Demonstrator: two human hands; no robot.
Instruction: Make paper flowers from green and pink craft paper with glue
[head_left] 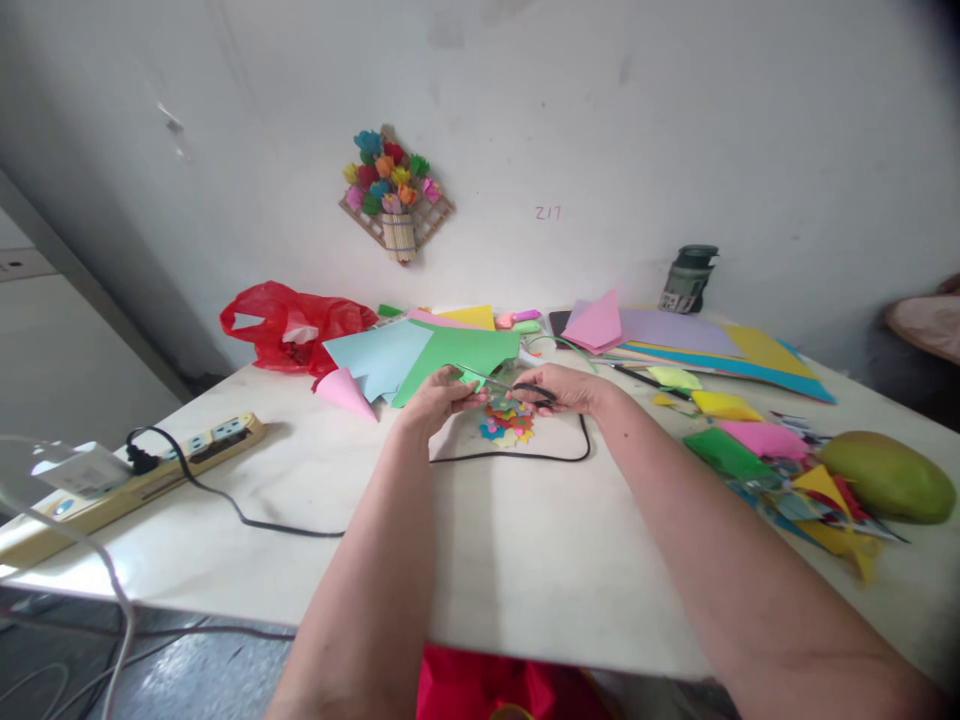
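My right hand (561, 388) is closed around the dark handles of a pair of scissors (541, 394), whose thin metal blades point left. My left hand (441, 398) has its fingers pinched at a small piece of green paper (472, 377) beside the blade tips. Just below both hands lies a small pile of colourful paper cut-outs (508, 422) in blue, orange, yellow and pink. Behind the hands are a large green sheet (457, 352) and a light blue sheet (379, 350) with a cut edge.
A black cord (517, 455) crosses the table from a power strip (187, 460). A red plastic bag (300, 325) and a pink paper cone (345, 392) stand left. Right are paper scraps (795, 480), a green mango-like fruit (885, 476), stacked coloured sheets (780, 365) and a bottle (688, 280).
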